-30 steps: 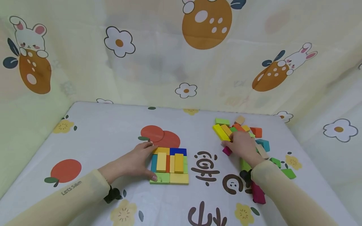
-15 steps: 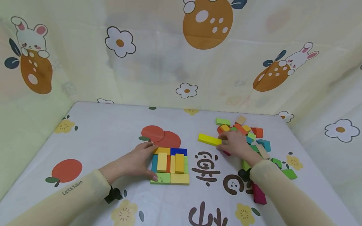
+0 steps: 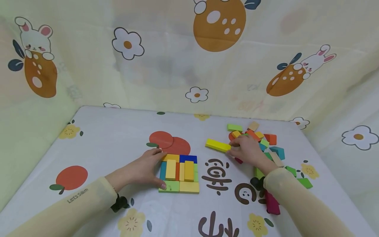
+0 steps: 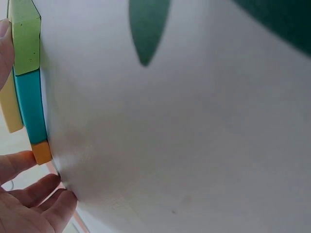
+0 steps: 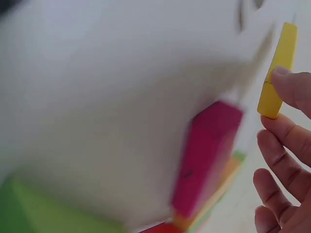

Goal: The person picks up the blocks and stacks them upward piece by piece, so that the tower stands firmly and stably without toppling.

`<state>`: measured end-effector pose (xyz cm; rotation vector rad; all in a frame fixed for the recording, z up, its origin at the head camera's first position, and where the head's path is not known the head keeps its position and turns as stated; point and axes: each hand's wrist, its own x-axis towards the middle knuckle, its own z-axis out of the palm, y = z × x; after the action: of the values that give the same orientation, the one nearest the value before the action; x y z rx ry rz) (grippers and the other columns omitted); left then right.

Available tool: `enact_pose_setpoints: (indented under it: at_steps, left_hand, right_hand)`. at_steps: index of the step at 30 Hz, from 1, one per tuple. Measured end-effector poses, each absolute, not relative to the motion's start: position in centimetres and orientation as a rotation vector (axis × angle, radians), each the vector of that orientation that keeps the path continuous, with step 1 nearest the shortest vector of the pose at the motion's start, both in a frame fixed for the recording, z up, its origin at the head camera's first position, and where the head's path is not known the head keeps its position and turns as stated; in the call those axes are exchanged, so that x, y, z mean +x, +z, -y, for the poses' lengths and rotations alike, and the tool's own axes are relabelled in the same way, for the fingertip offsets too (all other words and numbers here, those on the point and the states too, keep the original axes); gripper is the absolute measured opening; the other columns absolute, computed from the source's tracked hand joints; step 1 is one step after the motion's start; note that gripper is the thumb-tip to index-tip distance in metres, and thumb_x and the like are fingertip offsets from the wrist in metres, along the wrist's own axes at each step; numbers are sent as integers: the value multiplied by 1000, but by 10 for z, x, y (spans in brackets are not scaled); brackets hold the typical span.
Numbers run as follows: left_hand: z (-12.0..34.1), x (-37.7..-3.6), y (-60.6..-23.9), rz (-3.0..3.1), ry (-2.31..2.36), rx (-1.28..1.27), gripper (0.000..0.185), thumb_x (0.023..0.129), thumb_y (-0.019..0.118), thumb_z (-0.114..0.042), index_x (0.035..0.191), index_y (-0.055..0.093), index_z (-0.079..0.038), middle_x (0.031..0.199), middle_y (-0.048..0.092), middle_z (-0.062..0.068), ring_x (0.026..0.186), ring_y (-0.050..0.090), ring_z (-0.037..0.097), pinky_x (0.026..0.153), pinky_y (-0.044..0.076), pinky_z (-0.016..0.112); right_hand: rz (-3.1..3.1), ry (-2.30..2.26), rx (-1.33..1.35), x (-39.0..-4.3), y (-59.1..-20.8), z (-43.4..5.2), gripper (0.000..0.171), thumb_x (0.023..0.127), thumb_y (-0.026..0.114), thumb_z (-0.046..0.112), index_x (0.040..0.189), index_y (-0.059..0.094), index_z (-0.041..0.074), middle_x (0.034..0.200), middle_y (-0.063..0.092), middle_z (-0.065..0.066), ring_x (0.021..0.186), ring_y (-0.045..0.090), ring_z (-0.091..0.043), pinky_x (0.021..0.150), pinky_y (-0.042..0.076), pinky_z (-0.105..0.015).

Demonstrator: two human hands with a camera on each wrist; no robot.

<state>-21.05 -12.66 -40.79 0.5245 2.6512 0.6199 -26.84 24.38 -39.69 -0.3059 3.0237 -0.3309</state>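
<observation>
In the head view my right hand [image 3: 247, 149] pinches one end of a long yellow block [image 3: 217, 145], which points left from the pile. The right wrist view shows thumb and forefinger on that yellow block [image 5: 278, 73], the other fingers loosely bent. My left hand [image 3: 142, 167] lies along the left side of a flat rectangle of coloured blocks [image 3: 189, 187]. Its thumb touches the light green block [image 4: 26, 43], and a fingertip meets the orange block [image 4: 42, 152] at the far corner. A teal block [image 4: 31, 107] lies between those two. Two yellowish blocks lie on top of the rectangle.
A loose pile of mixed blocks, among them an orange-red block [image 3: 270, 139] and a teal block [image 3: 277, 152], spreads around my right hand. A magenta block [image 3: 271, 202] lies by the right sleeve. The patterned white tablecloth [image 3: 112, 131] meets a hanging curtain [image 3: 165, 75] at the back.
My right hand has drawn the long yellow block leftward out of the pile and turned it nearer to level. The left hand has stayed at the block rectangle.
</observation>
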Motion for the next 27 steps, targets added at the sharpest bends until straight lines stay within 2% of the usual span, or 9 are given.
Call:
enact_pose_setpoints:
  at_steps: [5,15,27]
  left_hand:
    - [127,-211,-407,-2649,629,522,111,68,93,-48,156,40,-7,163,34,19,151,31,37,114,45,56]
    - [126,-211,-407,-2640,637,523,110,68,93,-46,156,39,-6,163,34,19,151,31,37,114,45,56]
    - [127,-210,-407,-2645,628,525,112,68,93,-48,157,39,-7,162,35,18,150,31,37,113,45,56]
  right_hand:
    - [-3028,-367,-333,-266,-393,-233,39,88,78,30,118,75,5,115,73,-14,114,50,-40,102,39,-62]
    - [-3067,-247,-249,-272,-405,-247,44,87,80,28,120,73,1,110,73,-16,107,51,-38,94,43,-58]
    - [-3042,-299,-237,-276,-406,-253,44,87,81,30,121,73,3,114,71,-17,108,51,-40,99,39,-64]
